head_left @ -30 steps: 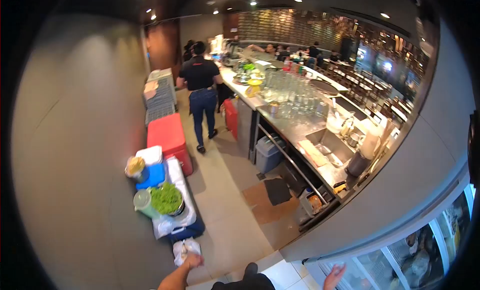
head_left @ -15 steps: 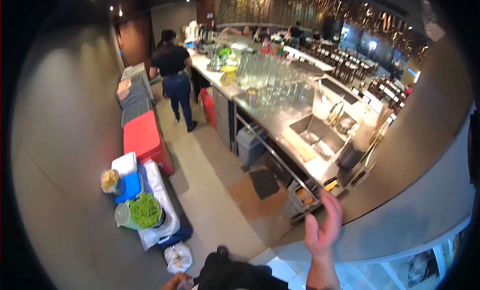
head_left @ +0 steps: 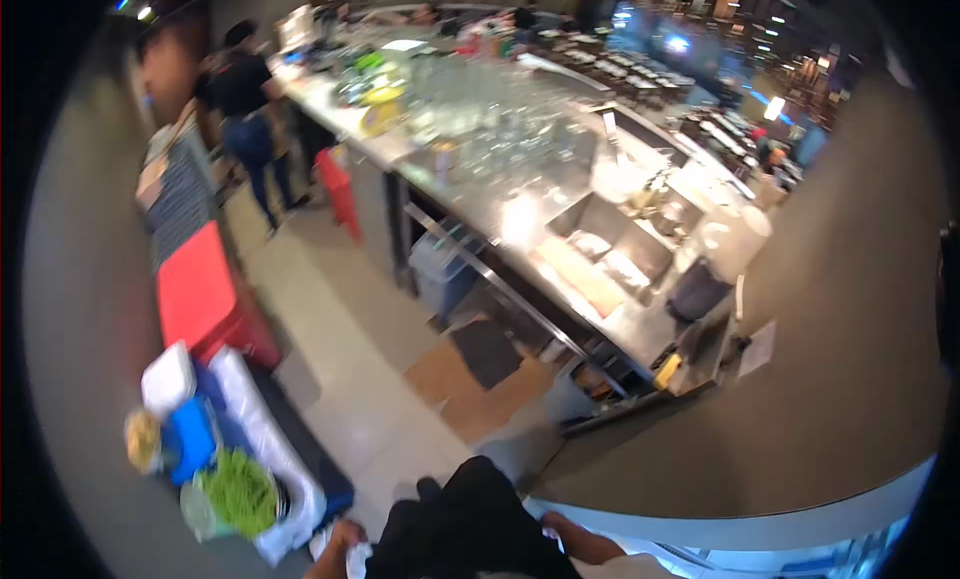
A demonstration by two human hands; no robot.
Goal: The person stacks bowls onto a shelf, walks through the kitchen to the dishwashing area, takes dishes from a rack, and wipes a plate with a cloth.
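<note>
My left hand [head_left: 345, 539] hangs low at the bottom edge, fingers curled, beside a bit of white plastic [head_left: 358, 561]. Whether that plastic is in its grip or behind it I cannot make out. My right hand [head_left: 557, 527] is at my right side, against my black clothing [head_left: 470, 524], which hides its fingers. Nearest to my left hand is a stand with a white cover [head_left: 305, 499], holding a container of green lettuce [head_left: 240, 491], a blue box [head_left: 192, 439] and a tub of something yellowish [head_left: 143, 441].
A red cooler [head_left: 205, 289] stands along the left wall. Right of the aisle runs a steel counter [head_left: 480, 204] with many glasses and a sink [head_left: 625, 244]. A curved brown wall [head_left: 650, 469] borders the right. A person in black [head_left: 243, 94] stands down the aisle.
My right hand has dropped from its raised, open position down to my side. The view has swung right, so the counter and stand appear further left.
</note>
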